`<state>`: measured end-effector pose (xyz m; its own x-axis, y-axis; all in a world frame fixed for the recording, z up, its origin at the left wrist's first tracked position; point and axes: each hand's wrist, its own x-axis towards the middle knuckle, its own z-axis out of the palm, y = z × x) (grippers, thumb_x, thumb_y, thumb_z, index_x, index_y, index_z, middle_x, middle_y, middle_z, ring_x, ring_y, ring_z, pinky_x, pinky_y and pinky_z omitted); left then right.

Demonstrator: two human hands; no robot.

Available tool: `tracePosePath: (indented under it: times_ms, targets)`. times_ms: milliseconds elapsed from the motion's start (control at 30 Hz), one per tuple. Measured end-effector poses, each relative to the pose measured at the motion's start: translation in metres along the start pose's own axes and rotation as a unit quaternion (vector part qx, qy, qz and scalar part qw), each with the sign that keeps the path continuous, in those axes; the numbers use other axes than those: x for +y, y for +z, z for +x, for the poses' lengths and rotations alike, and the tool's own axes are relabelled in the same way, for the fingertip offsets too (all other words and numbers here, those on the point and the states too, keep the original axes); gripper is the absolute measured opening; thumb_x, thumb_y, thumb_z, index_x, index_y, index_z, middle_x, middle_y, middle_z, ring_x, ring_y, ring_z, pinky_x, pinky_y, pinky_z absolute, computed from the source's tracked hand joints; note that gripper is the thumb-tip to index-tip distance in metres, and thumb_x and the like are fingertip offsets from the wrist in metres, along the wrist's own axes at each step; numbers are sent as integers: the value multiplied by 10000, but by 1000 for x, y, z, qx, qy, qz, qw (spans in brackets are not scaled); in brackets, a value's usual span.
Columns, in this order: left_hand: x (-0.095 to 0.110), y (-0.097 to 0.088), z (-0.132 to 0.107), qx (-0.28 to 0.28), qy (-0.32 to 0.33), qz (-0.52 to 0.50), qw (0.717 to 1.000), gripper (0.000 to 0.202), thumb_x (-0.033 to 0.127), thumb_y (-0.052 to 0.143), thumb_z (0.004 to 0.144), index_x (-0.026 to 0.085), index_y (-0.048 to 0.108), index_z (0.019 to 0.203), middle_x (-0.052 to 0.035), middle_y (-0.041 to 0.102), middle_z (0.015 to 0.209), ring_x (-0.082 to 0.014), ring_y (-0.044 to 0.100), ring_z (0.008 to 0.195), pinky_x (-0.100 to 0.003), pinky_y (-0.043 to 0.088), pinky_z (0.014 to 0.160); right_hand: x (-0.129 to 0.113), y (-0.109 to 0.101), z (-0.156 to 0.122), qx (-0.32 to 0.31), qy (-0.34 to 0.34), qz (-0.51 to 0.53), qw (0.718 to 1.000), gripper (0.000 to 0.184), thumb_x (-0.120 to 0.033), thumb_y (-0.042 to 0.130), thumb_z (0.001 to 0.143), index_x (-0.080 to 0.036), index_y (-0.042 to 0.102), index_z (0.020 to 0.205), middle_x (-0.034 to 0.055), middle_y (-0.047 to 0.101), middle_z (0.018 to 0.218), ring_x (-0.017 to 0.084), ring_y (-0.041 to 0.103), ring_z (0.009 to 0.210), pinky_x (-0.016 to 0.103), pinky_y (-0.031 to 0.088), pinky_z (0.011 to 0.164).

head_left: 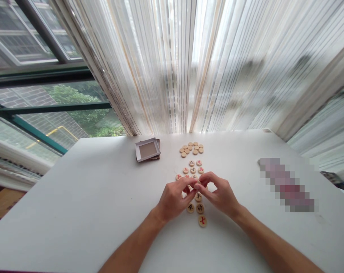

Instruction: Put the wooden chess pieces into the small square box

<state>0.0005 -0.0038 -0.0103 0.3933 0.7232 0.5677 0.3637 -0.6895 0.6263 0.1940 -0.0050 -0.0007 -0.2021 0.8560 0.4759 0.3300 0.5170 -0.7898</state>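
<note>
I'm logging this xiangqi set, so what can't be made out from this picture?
All in the head view:
The xiangqi piece between the hands: the left hand and right hand hide its face.
The xiangqi pieces under the hands: the hands hide how many lie there.
The far cluster of wooden discs: too small to count surely.
The object at the table's right: pixelated blur hides it.

White table (75, 197) stretching left of hands (174, 199), xiangqi pieces (199, 208) packed ahead, cardboard box (147, 149) beyond
</note>
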Motion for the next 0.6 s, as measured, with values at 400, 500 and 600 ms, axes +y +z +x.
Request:
tracePosePath:
  times_ms: [400,500,600]
  targets:
    - [2,-2,1,7,-10,-2,1000,295,201,665,909,230,591,1192,-25,745,1039,-105,687,679,-269,601,741,0,-1,0,-4,-17,-6,1000,39,-226,587,955,-223,621,974,17,698,838,155,673,733,274,562,693]
    - [2,-2,1,11,-28,-15,999,297,210,668,904,218,596,1192,-41,740,1047,-108,686,678,-270,602,731,1,-1,-2,-13,-23,-1,1000,104,-198,584,945,-226,617,1039,31,704,902,166,678,781,297,572,736]
    - [2,-2,2,15,-50,-32,998,294,221,664,906,211,605,1194,-51,735,1041,-111,683,686,-257,597,700,2,-1,-3,-26,-30,9,999,178,-185,592,931,-227,607,1103,46,703,957,175,678,818,315,582,761]
